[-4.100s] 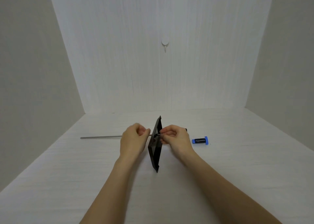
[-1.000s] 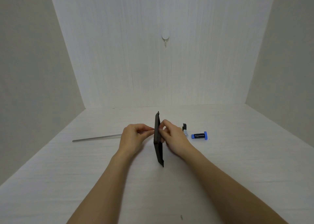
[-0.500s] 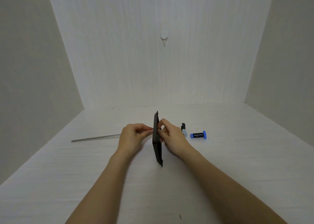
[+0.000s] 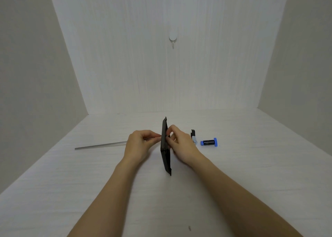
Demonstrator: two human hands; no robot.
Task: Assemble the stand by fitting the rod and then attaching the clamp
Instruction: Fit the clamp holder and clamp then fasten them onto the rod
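Observation:
A black flat base plate [image 4: 166, 152] stands on its edge in the middle of the white table. A thin grey metal rod [image 4: 100, 145] lies level, pointing left from the plate. My left hand [image 4: 139, 145] is closed around the rod just left of the plate. My right hand [image 4: 179, 144] is on the plate's right face, fingers pinched at the spot where the rod meets it; what they pinch is hidden. The clamp, black and silver [image 4: 193, 137], lies on the table right of my right hand, untouched.
A small black cylinder with blue ends [image 4: 209, 142] lies right of the clamp. White walls close in the table at the back [image 4: 172, 71] and on both sides. A round white hook [image 4: 173, 37] hangs on the back wall.
Over four seconds the plate has turned more upright and edge-on, and the rod's free end has swung slightly nearer. In the last second both hands stay in place.

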